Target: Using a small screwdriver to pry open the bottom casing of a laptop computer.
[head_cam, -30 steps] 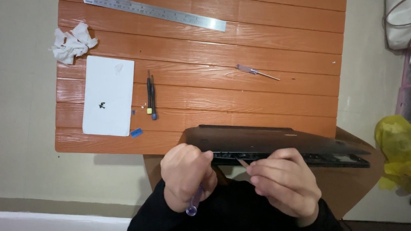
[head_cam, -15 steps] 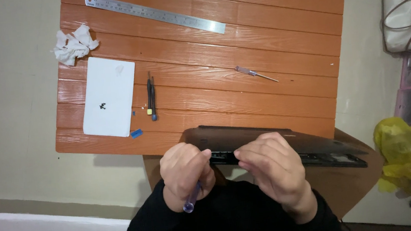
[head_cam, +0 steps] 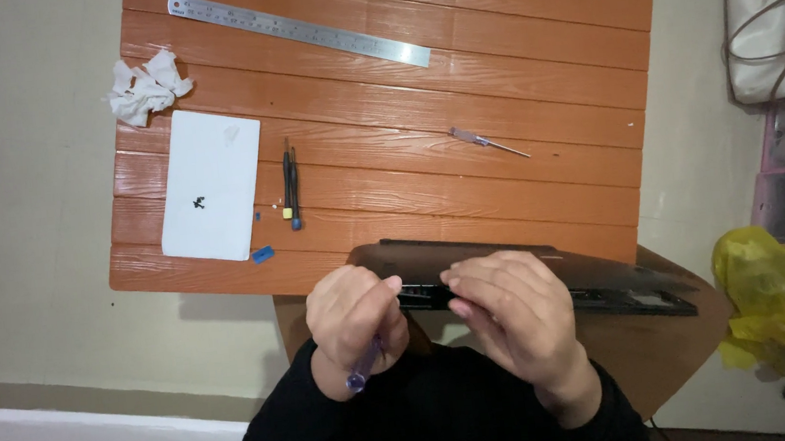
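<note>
Black and flat, the plastic laptop shell sat tilted at the orange slatted desk's near edge. My left hand gripped a purple-handled screwdriver; my right hand pinched the shell's rim, its casing not yet separated.

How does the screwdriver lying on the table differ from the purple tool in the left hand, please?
The screwdriver lies free on the orange table, its thin metal shaft fully in view; the purple tool is gripped in the left hand, with only its rounded end showing below the fist. The screwdriver lies slanted and flat; the purple tool points down toward the person. Both look slim.
</note>
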